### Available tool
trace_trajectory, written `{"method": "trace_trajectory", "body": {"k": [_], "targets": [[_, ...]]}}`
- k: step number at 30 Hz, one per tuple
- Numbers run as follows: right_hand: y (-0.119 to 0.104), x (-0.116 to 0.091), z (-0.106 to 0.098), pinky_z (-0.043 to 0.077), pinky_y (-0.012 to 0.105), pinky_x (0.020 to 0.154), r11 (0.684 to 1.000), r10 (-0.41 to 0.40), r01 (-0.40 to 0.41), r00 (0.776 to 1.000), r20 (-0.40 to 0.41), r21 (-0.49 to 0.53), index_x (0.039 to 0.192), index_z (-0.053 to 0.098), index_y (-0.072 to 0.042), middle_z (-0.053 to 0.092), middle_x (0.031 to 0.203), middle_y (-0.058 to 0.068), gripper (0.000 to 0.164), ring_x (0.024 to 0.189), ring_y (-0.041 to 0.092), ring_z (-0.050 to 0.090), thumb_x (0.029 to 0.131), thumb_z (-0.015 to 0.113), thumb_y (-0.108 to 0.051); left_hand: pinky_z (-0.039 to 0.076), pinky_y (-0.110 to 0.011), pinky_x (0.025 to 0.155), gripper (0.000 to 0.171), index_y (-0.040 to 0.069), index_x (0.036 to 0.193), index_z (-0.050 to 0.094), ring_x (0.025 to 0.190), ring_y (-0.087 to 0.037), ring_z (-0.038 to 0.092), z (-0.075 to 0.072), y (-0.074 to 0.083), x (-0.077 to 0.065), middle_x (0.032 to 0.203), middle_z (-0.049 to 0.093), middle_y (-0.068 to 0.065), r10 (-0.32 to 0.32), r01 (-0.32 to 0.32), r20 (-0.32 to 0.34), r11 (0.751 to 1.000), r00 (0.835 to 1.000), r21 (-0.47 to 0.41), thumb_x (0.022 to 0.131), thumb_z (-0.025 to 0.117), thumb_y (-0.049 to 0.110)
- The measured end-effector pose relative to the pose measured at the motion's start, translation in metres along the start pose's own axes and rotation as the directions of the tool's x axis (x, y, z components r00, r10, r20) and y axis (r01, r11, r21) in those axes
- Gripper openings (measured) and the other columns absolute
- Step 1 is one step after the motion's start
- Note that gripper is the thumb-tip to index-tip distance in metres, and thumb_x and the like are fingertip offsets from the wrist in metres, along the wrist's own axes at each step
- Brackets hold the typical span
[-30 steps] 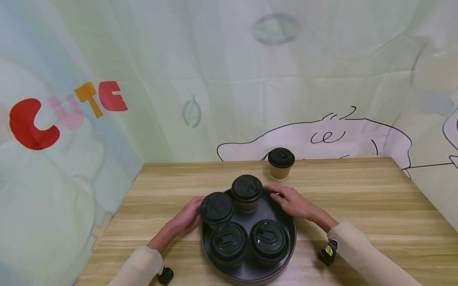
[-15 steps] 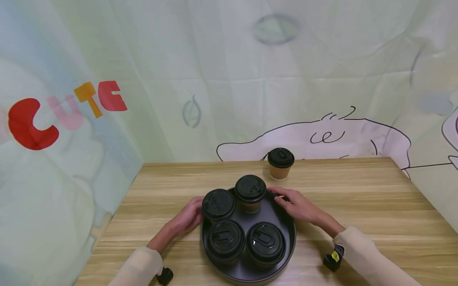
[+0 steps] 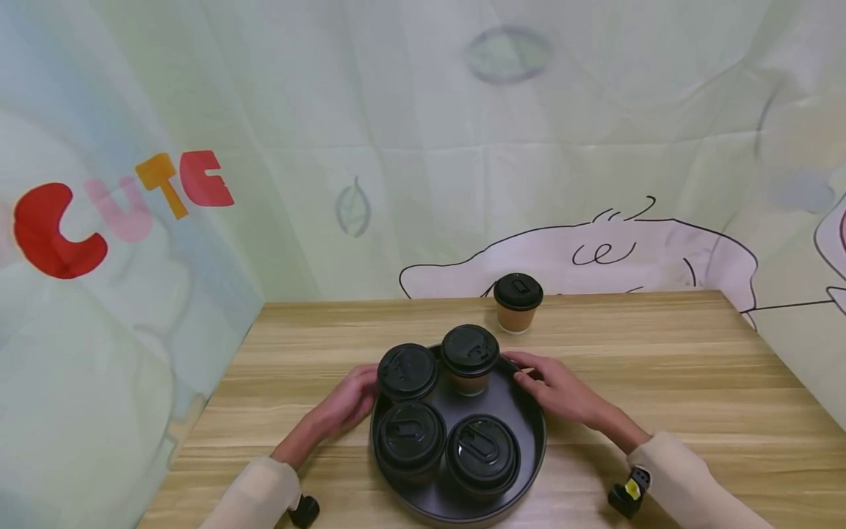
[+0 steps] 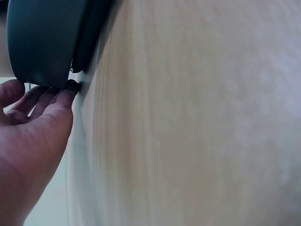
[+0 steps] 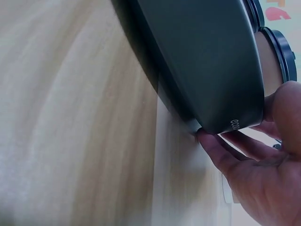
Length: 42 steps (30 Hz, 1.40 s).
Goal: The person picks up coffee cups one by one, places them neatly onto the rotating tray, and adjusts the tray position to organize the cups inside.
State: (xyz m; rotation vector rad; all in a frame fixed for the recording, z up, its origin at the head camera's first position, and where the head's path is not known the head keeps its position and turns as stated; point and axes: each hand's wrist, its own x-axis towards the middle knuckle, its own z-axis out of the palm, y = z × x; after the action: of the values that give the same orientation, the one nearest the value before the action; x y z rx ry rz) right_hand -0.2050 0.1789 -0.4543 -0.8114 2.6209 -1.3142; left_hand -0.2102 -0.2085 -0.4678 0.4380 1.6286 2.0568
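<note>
A round black tray (image 3: 512,404) with a raised wall is on the wooden table in the head view, bearing several brown paper coffee cups (image 3: 469,351) with black lids. My left hand (image 3: 352,398) grips the tray's left side, its thumb near the rim and its fingers low on the wall in the left wrist view. At the far right side, my right hand (image 3: 558,386) holds the tray between thumb and fingers. The right wrist view shows its fingertips (image 5: 207,136) at the bottom edge of the wall. The left fingertips are partly hidden behind the tray.
Behind the tray, another lidded coffee cup (image 3: 518,303) stands by itself near the back edge of the wooden table (image 3: 661,353). A printed cloth backdrop (image 3: 423,147) hangs behind and to the left.
The tray has turned clockwise, seen from above, carrying its cups round. My right hand has moved right and slightly nearer along with the rim. My left hand has barely moved.
</note>
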Motion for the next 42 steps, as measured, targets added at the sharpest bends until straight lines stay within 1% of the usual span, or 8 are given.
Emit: {"method": "trace_trajectory", "body": {"k": [6,12,16,20,26,29,34,42], "targets": [[0.0,-0.008,0.001,0.055,0.041,0.098,0.999,0.016,-0.016,1.0,-0.006,0.032,0.148,0.055,-0.002,0.057,0.147,0.017,0.043,0.123,0.031,0.062,0.106,0.056,-0.008,0.051,-0.022,0.096,0.035,0.013,0.114,0.072,0.108,-0.007,0.059,0.001,0.0,0.0,0.115,0.068,0.001,0.002,-0.002,-0.012,1.0,1.0,-0.011,0.109,0.039,0.007],[0.001,-0.015,0.001,0.056,0.034,0.094,0.998,0.017,-0.017,1.0,-0.006,0.056,0.149,0.054,-0.003,0.058,0.146,0.019,0.043,0.119,0.031,0.065,0.107,0.057,-0.011,0.05,-0.024,0.1,0.034,0.01,0.118,0.071,0.113,-0.009,0.059,0.001,0.001,0.0,0.119,0.067,-0.001,0.004,-0.004,-0.015,1.0,1.0,-0.015,0.109,0.038,0.006],[-0.002,-0.014,-0.001,0.058,0.035,0.091,0.999,0.022,-0.022,1.0,0.005,0.041,0.149,0.052,-0.002,0.058,0.145,0.02,0.043,0.116,0.033,0.066,0.107,0.056,-0.012,0.049,-0.024,0.1,0.034,0.009,0.119,0.07,0.114,-0.01,0.059,0.001,0.0,0.0,0.12,0.067,-0.002,0.003,-0.004,-0.013,1.0,1.0,-0.02,0.108,0.038,0.005],[-0.003,-0.008,-0.002,0.058,0.043,0.092,1.0,0.026,-0.026,1.0,0.012,0.008,0.149,0.052,-0.002,0.058,0.144,0.021,0.043,0.116,0.035,0.066,0.108,0.055,-0.014,0.049,-0.024,0.101,0.035,0.009,0.119,0.07,0.115,-0.009,0.058,0.001,0.001,0.0,0.121,0.067,0.0,-0.005,0.004,-0.025,1.0,1.0,-0.021,0.108,0.037,0.004],[-0.001,0.01,-0.002,0.056,0.052,0.096,1.0,0.025,-0.024,0.999,0.039,-0.008,0.149,0.052,-0.003,0.06,0.141,0.021,0.043,0.117,0.036,0.065,0.108,0.055,-0.016,0.048,-0.024,0.103,0.036,0.005,0.124,0.067,0.116,-0.009,0.058,0.003,0.003,0.0,0.122,0.066,0.001,-0.014,0.014,-0.041,1.0,0.999,-0.009,0.108,0.035,0.004],[0.0,0.017,-0.001,0.055,0.052,0.097,1.0,0.01,-0.009,0.998,0.054,-0.02,0.148,0.053,-0.004,0.062,0.139,0.019,0.042,0.117,0.034,0.066,0.107,0.055,-0.013,0.049,-0.024,0.102,0.036,0.005,0.123,0.067,0.115,-0.009,0.058,0.003,0.003,-0.001,0.121,0.066,0.001,-0.015,0.015,-0.04,1.0,0.999,-0.005,0.108,0.035,0.003],[-0.001,0.027,0.0,0.055,0.049,0.098,0.997,-0.062,0.064,0.996,0.059,-0.03,0.141,0.059,-0.002,0.067,0.131,0.014,0.036,0.118,0.031,0.064,0.105,0.053,-0.004,0.048,-0.024,0.102,0.037,0.004,0.125,0.067,0.116,-0.01,0.058,0.004,0.003,-0.001,0.122,0.066,0.0,-0.012,0.011,-0.04,1.0,0.999,-0.009,0.108,0.035,0.003],[-0.001,0.029,-0.002,0.054,0.05,0.098,0.994,-0.1,0.102,0.993,0.06,-0.037,0.137,0.062,-0.001,0.068,0.129,0.014,0.033,0.118,0.031,0.064,0.106,0.052,-0.002,0.048,-0.024,0.103,0.037,-0.005,0.131,0.063,0.117,-0.01,0.057,0.004,0.003,-0.001,0.124,0.065,-0.002,-0.023,0.023,-0.046,1.0,0.999,0.013,0.108,0.036,0.004]]}}
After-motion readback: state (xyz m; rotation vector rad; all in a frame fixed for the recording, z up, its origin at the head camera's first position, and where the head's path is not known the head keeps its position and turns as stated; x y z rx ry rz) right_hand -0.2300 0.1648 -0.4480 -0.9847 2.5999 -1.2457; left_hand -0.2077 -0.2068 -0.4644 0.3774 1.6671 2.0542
